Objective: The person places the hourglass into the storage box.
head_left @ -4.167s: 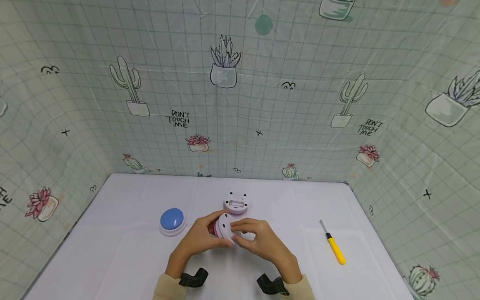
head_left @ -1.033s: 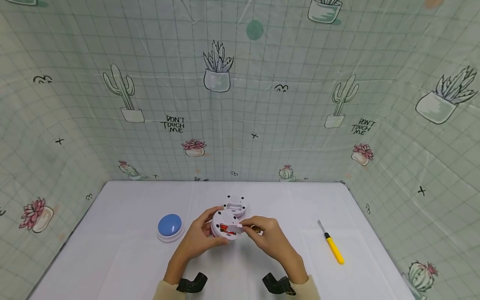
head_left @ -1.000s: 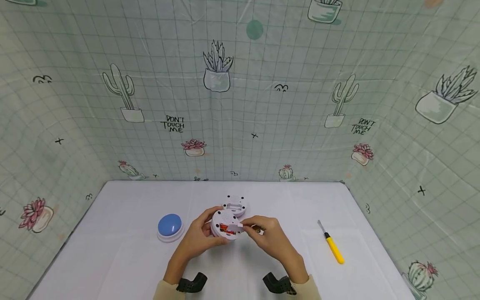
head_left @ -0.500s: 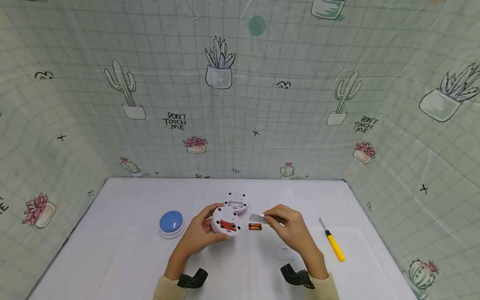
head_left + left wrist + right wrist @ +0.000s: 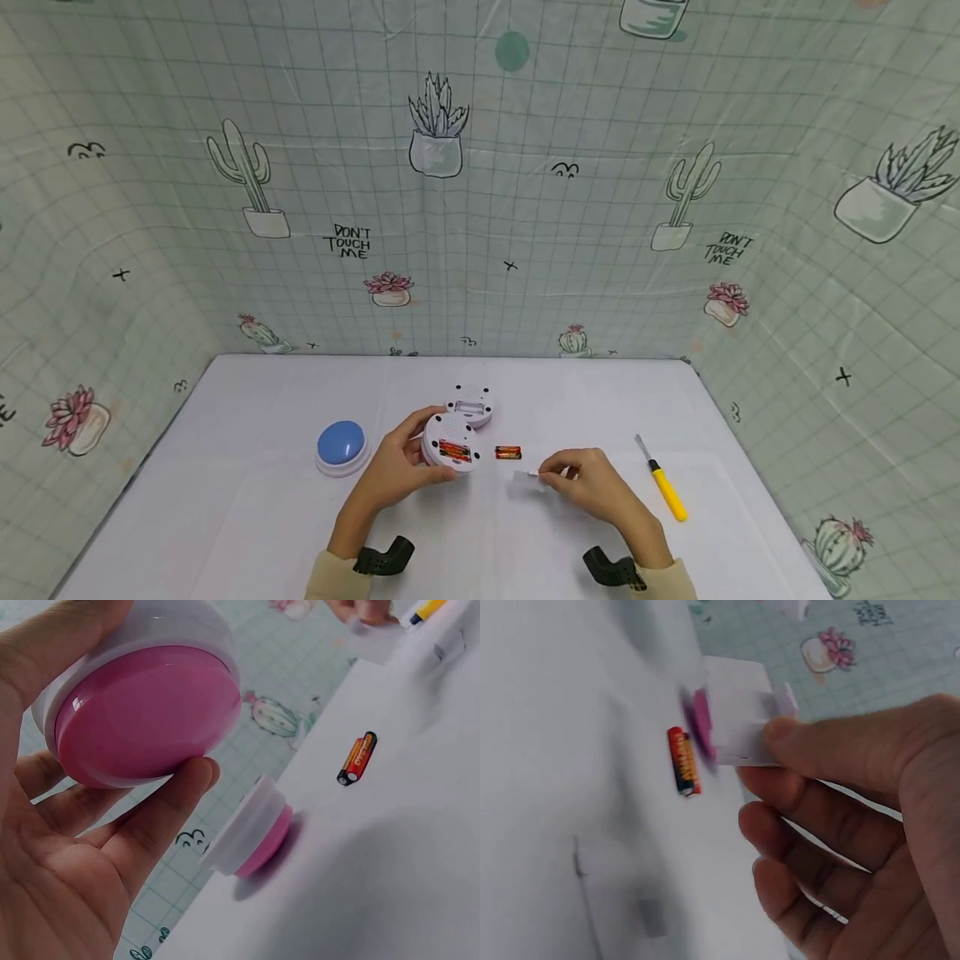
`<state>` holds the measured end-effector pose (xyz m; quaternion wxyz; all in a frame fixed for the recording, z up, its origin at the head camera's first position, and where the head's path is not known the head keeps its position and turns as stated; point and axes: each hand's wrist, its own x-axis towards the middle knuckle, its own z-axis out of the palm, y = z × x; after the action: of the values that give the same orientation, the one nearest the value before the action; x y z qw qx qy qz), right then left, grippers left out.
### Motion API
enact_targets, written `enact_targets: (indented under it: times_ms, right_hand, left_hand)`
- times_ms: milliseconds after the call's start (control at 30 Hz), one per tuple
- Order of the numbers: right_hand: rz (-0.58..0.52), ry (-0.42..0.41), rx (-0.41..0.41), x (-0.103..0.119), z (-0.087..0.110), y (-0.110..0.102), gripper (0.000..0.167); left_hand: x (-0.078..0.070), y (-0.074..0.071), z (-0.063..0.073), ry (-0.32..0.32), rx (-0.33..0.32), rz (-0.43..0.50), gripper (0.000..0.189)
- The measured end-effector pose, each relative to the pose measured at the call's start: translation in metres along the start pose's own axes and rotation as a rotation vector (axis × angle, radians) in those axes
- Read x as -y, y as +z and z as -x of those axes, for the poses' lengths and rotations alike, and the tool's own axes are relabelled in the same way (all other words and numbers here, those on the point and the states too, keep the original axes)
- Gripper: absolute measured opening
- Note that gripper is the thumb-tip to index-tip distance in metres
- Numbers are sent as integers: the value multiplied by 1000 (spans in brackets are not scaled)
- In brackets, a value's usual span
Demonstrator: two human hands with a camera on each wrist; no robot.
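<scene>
Head view: the left grip (image 5: 401, 468) is clamped on a pink-domed button (image 5: 448, 430), held between thumb and fingers, its white underside tilted up and red-and-black batteries (image 5: 455, 451) lying in the open recess. To its right, the right grip (image 5: 596, 485) is pinched together on a thin white panel (image 5: 739, 705), raised above the white bench (image 5: 247, 500). Between the two grips I see two loose batteries (image 5: 508, 452) side by side. Just beyond the left grip, a second pink-domed button (image 5: 471, 392) rests dome-down, recess uncovered; left of that grip, a blue-domed button (image 5: 341, 442) sits dome-up. Right of the right grip lies a yellow-handled screwdriver (image 5: 668, 493).
</scene>
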<state>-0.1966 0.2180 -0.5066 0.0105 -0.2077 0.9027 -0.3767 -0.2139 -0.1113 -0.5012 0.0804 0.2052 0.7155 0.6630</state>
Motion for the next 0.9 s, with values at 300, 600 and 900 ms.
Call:
enact_targets:
  times_ms: [300, 600, 900]
  right_hand:
    - [30, 5, 74, -11, 0, 12, 6]
    - [87, -6, 102, -19, 1, 14, 10]
    - [102, -36, 92, -20, 0, 16, 10]
  left_hand:
    - [-1, -1, 0, 11, 2, 15, 93]
    - [0, 0, 1, 8, 1, 16, 89]
    - [1, -2, 1, 11, -7, 28, 91]
